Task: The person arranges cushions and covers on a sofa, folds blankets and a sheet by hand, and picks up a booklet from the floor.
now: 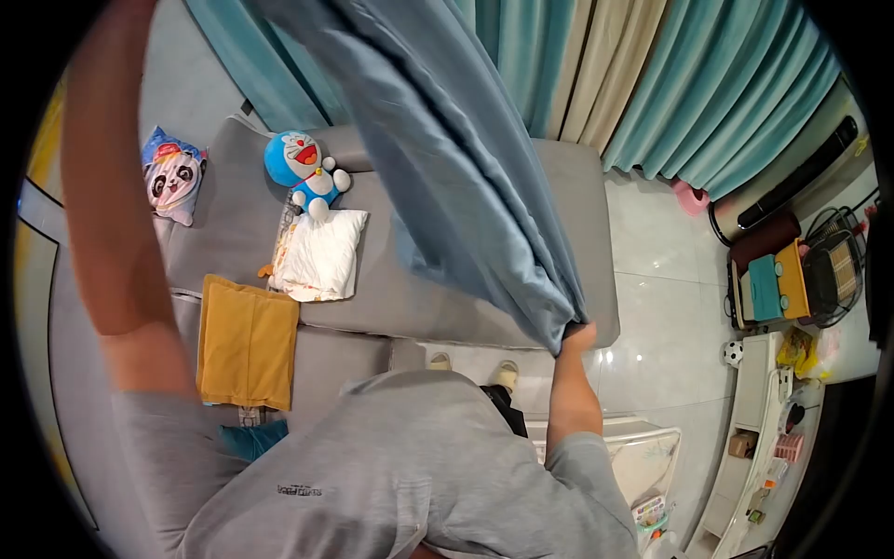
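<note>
A long blue-grey cloth (pixel 466 168) stretches from the top edge of the view down to my right hand (pixel 577 337), which is closed on its gathered lower corner. The cloth hangs in folds above the grey sofa (pixel 577 224). My left arm is raised along the left side, blurred by motion, and its hand lies beyond the top of the view. What that hand holds, if anything, is hidden.
On the sofa are a blue plush toy (pixel 300 160), a folded white cloth (pixel 321 253), a mustard cushion (pixel 247 343) and a panda pillow (pixel 174 177). Teal curtains (pixel 736 84) hang behind. A white cabinet (pixel 745 429) and small basket (pixel 832 270) are at right.
</note>
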Demonstrator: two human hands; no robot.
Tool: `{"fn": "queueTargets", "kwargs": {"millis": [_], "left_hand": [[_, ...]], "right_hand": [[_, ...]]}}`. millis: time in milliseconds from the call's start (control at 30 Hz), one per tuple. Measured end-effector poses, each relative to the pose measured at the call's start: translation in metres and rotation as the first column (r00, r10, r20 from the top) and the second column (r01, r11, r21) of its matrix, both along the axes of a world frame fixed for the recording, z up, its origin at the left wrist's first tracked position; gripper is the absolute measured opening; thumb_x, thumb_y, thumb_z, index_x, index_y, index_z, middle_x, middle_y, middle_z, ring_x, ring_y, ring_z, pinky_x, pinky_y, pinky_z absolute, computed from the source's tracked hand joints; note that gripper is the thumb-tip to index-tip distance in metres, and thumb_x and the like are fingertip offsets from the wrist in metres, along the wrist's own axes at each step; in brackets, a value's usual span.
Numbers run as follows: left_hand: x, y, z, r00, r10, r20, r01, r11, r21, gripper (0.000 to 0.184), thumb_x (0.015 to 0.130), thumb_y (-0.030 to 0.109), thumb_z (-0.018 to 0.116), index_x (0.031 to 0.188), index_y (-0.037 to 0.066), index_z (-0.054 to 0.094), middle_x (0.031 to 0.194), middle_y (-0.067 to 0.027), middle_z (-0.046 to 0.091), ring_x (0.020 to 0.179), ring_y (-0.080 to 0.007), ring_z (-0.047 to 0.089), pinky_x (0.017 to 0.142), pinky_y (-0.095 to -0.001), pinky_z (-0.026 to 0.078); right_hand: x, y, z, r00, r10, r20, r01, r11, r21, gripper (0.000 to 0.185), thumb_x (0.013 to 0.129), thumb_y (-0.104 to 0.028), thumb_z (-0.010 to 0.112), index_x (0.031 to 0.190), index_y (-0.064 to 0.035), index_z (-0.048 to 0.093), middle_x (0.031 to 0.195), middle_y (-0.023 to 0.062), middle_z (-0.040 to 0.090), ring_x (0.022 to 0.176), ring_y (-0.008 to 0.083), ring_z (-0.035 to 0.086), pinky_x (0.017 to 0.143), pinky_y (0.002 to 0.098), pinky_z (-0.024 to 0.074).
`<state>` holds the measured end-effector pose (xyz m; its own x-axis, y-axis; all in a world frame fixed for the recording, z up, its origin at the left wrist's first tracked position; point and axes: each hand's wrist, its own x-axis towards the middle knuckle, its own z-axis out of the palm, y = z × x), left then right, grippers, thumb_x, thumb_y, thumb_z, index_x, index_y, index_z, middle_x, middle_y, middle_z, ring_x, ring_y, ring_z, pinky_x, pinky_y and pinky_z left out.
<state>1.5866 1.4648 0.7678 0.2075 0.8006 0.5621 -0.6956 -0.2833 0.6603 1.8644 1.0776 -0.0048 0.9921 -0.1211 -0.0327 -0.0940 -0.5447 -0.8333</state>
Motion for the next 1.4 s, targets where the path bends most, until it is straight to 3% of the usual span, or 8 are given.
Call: {"fn": "queueTargets", "kwargs": {"millis": [400, 467, 533, 667, 833, 933, 1033, 1400], "left_hand": [[-0.197, 0.176, -0.203, 0.74, 0.364, -0.566, -0.598, 0.74, -0.307, 0.028, 0.096, 0.015, 0.049, 0.115, -0.004, 0.056, 0.113, -0.0184, 0.063, 0.104, -0.0336, 0.063, 0.094, -0.048, 0.051], [-0.193, 0.188, -0.276, 0.837, 0.113, -0.536, -0.449, 0.701, -0.554, 0.036, 0.09, 0.001, 0.042, 0.124, 0.0, 0.052, 0.12, -0.0174, 0.06, 0.109, -0.0338, 0.06, 0.091, -0.051, 0.052], [-0.156, 0.209, -0.292, 0.888, 0.119, -0.445, -0.396, 0.691, -0.605, 0.027, 0.087, -0.002, 0.045, 0.111, 0.002, 0.056, 0.1, -0.0121, 0.06, 0.092, -0.031, 0.06, 0.08, -0.0523, 0.053], [-0.174, 0.229, -0.143, 0.872, 0.431, -0.234, -0.49, 0.789, -0.372, 0.028, 0.094, 0.009, 0.045, 0.12, -0.001, 0.05, 0.115, -0.0162, 0.056, 0.106, -0.0309, 0.056, 0.092, -0.0475, 0.047], [-0.362, 0.21, -0.04, 0.886, 0.453, 0.101, -0.4, 0.856, -0.329, 0.042, 0.102, 0.017, 0.039, 0.136, -0.007, 0.04, 0.134, -0.0221, 0.05, 0.126, -0.0322, 0.049, 0.111, -0.0437, 0.038], [-0.398, 0.17, -0.128, 0.733, 0.624, -0.271, -0.68, 0.653, -0.335, 0.033, 0.102, 0.023, 0.046, 0.12, -0.005, 0.052, 0.118, -0.0172, 0.06, 0.105, -0.0284, 0.062, 0.098, -0.0422, 0.051], [-0.426, 0.122, -0.282, 0.743, 0.471, -0.475, -0.661, 0.627, -0.413, 0.024, 0.1, 0.022, 0.049, 0.111, 0.002, 0.057, 0.1, -0.0089, 0.065, 0.093, -0.0227, 0.064, 0.08, -0.0363, 0.055], [-0.387, -0.098, -0.456, 0.551, 0.528, -0.646, -0.833, 0.381, -0.4, 0.032, 0.097, 0.023, 0.057, 0.114, -0.004, 0.059, 0.107, -0.0131, 0.065, 0.093, -0.0232, 0.065, 0.078, -0.0358, 0.053]], "right_hand": [[0.213, -0.137, 0.18, 0.645, 0.333, -0.687, -0.469, 0.883, -0.013, 0.019, 0.087, 0.0, 0.049, 0.094, 0.0044, 0.067, 0.073, 0.0167, 0.066, 0.048, 0.0243, 0.061, 0.04, 0.0344, 0.0477], [0.326, -0.126, 0.28, 0.637, 0.637, -0.434, -0.318, -0.296, -0.901, 0.019, 0.086, -0.012, 0.057, 0.09, -0.0004, 0.071, 0.083, 0.0145, 0.07, 0.076, 0.0242, 0.069, 0.061, 0.0408, 0.0534], [0.492, -0.086, 0.413, 0.68, 0.715, -0.161, 0.124, -0.329, -0.936, 0.021, 0.079, -0.016, 0.059, 0.088, -0.0011, 0.07, 0.089, 0.0213, 0.069, 0.088, 0.037, 0.068, 0.071, 0.0431, 0.055], [0.419, -0.082, 0.647, 0.661, 0.154, 0.735, -0.047, 0.985, -0.164, 0.023, 0.083, -0.018, 0.058, 0.09, 0.0003, 0.069, 0.089, 0.0196, 0.069, 0.086, 0.0331, 0.067, 0.071, 0.042, 0.0539], [0.361, -0.128, 0.699, 0.463, 0.092, 0.882, -0.114, 0.993, -0.043, 0.026, 0.089, -0.022, 0.058, 0.093, 0.0021, 0.068, 0.089, 0.0175, 0.068, 0.082, 0.0282, 0.066, 0.072, 0.0406, 0.0525], [0.36, -0.147, 0.628, 0.432, 0.323, 0.842, 0.082, 0.916, -0.394, 0.029, 0.092, -0.024, 0.057, 0.094, 0.0032, 0.067, 0.089, 0.0162, 0.068, 0.08, 0.0253, 0.066, 0.072, 0.0398, 0.0517], [0.249, -0.103, 0.472, 0.705, 0.207, 0.679, -0.673, 0.498, 0.547, 0.029, 0.093, -0.016, 0.058, 0.111, 0.0043, 0.067, 0.106, 0.0133, 0.066, 0.101, 0.0219, 0.061, 0.09, 0.0331, 0.0478], [0.151, -0.328, 0.305, 0.91, 0.003, 0.415, -0.244, 0.812, 0.53, 0.017, 0.08, 0.006, 0.043, 0.086, 0.0026, 0.06, 0.078, 0.0086, 0.057, 0.073, 0.0191, 0.058, 0.069, 0.0317, 0.0514]]}}
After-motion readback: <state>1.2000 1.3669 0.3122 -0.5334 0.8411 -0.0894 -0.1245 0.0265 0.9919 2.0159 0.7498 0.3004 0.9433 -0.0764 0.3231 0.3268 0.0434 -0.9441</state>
